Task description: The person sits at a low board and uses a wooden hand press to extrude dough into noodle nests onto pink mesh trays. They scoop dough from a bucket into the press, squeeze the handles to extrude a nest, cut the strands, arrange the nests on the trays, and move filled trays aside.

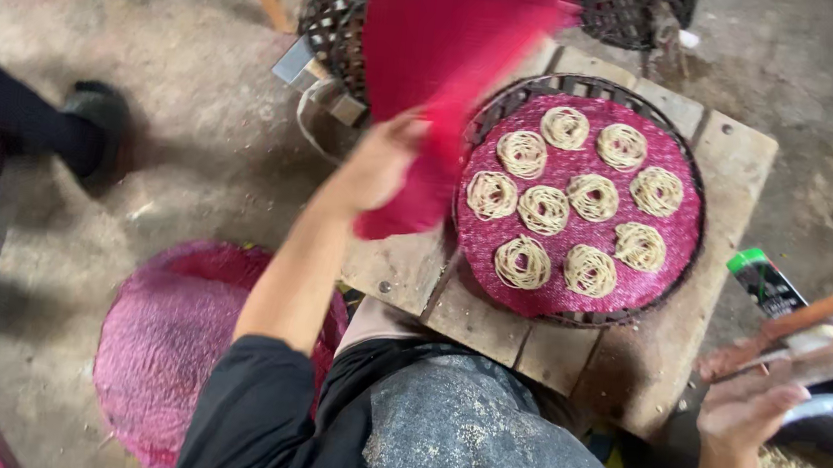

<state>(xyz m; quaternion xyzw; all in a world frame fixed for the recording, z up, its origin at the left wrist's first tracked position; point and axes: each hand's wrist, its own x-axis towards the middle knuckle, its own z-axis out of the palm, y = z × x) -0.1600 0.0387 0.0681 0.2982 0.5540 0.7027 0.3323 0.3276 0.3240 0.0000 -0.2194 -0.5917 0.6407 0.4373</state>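
Left hand (pixel 383 161), fingers closed on a red mesh sheet (pixel 445 76) at upper centre, should lay it flat over the noodle coils (pixel 581 193); right hand (pixel 748 409), fingers loosely open, steadies a wooden press (pixel 810 329).

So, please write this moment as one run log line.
left hand: holds red mat | right hand: near wooden sticks | tray: noodle nests

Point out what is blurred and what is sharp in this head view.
Head view: the red mesh sheet in the left hand is smeared by motion, and the right hand with its wooden sticks is soft too; the noodle coils on the round tray are sharp, under even light without glare.
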